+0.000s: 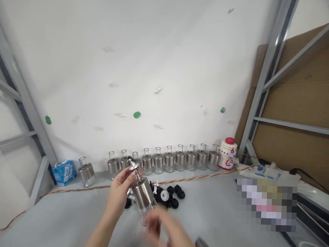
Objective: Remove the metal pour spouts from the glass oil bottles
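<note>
My left hand (121, 185) pinches the neck of a glass bottle (143, 194) with a brushed metal sleeve. The bottle leans, its top toward the upper left, and a pour spout (134, 166) with a metal collar and dark tip sits at its mouth. Beside the glass base is my right hand (165, 226), smeared by motion; whether it touches the bottle cannot be made out. Behind and under the bottle lies a loose pile of black stoppers (174, 203) and metal spout parts (164, 195), partly hidden by it.
Several similar bottles (169, 160) stand in a row along the wall, and one more bottle (86, 173) stands left beside a blue box (64, 173). A red-and-white jar (228, 154) ends the row. A twisted cord (195, 178) crosses the table; a power strip (260, 171) lies right.
</note>
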`<act>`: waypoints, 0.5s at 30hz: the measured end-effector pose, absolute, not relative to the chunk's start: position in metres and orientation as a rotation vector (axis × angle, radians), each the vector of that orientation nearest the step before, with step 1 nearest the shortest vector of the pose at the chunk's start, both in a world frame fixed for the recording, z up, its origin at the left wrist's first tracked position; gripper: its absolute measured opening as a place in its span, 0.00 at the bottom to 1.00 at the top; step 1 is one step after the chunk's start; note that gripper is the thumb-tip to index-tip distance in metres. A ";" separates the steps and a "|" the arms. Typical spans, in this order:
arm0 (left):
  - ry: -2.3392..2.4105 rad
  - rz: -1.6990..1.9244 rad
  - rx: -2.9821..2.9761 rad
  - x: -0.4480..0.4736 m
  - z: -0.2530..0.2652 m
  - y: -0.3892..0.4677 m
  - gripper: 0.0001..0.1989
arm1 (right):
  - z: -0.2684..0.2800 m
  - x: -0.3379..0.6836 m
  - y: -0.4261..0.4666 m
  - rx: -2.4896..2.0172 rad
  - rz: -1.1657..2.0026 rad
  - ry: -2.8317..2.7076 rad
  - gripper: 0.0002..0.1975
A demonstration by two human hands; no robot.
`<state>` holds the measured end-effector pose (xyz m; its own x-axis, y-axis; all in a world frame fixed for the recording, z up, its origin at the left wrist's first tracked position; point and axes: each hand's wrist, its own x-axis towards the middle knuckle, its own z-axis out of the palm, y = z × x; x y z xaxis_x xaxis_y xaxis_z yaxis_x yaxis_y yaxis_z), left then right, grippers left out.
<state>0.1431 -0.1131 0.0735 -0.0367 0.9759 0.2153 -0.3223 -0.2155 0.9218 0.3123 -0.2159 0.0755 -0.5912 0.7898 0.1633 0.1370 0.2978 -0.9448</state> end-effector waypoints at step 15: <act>0.489 1.171 0.753 0.168 0.057 -0.141 0.13 | 0.006 0.307 -0.168 -0.506 2.462 -0.699 0.19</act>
<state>0.1681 -0.1413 0.0573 0.3303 0.9431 0.0368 -0.6368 0.1939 0.7463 0.3066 -0.1682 0.0063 -0.7915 0.5758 -0.2048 -0.3822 -0.7279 -0.5693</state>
